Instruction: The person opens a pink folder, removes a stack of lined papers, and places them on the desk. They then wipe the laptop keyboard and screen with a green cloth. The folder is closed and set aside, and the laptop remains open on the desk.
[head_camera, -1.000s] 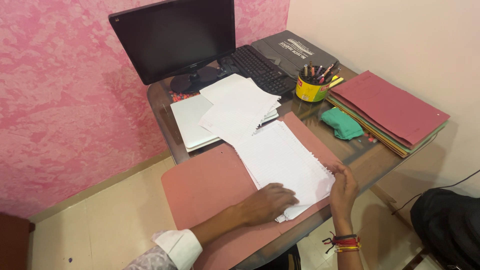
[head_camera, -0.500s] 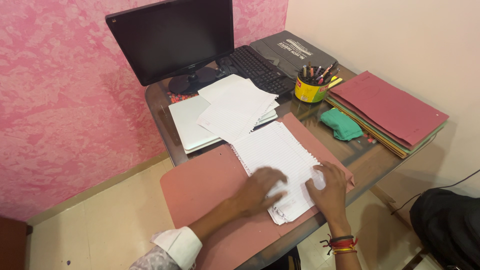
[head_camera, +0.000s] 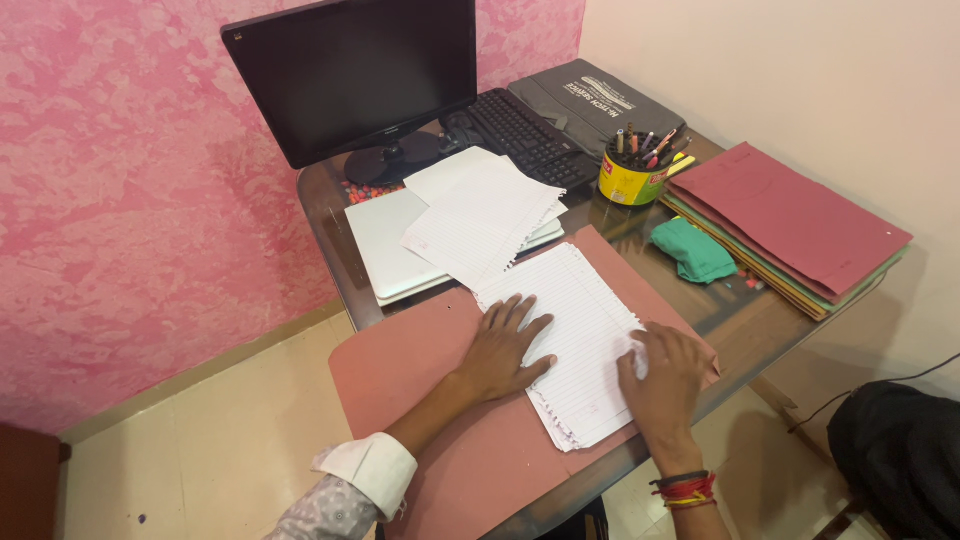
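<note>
Lined sheets (head_camera: 580, 330) under both hands.

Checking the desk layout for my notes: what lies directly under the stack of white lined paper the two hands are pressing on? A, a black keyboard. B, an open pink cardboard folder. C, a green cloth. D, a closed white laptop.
B: the stack of white lined paper lies on the open pink cardboard folder, with the left hand and right hand flat on it.

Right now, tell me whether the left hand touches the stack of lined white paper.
Touching: the head view shows the left hand flat on the stack of lined white paper.
</note>
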